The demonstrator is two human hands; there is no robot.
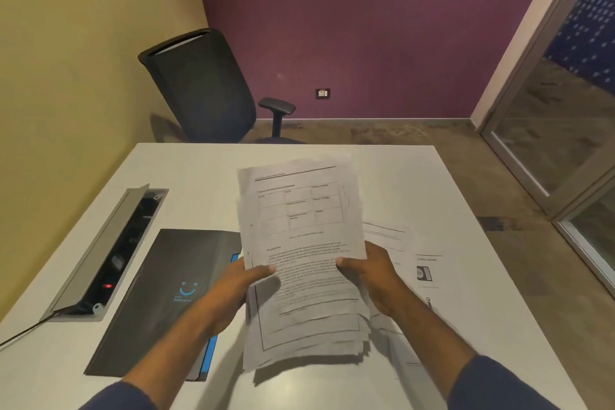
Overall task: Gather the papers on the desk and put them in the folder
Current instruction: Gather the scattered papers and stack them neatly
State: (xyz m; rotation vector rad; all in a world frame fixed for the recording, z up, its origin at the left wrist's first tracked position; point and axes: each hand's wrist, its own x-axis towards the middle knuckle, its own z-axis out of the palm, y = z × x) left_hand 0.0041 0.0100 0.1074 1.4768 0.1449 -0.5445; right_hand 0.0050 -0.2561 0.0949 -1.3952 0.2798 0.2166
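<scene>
A stack of printed papers (299, 243) is held upright above the white desk (416, 183), its lower edge close to the desktop. My left hand (244, 283) grips its left side and my right hand (369, 276) grips its right side, thumbs on the front sheet. The top sheet shows a table and paragraphs of text. A closed dark grey folder (169, 296) with a blue smile logo and blue edge lies flat on the desk to the left of the stack. More printed sheets (419, 273) lie flat on the desk to the right, partly hidden behind my right hand.
An open cable box (109, 250) with a red light is set into the desk at the left, a cable running off its near end. A black office chair (206, 86) stands beyond the desk's far edge. A glass partition (565, 130) is on the right.
</scene>
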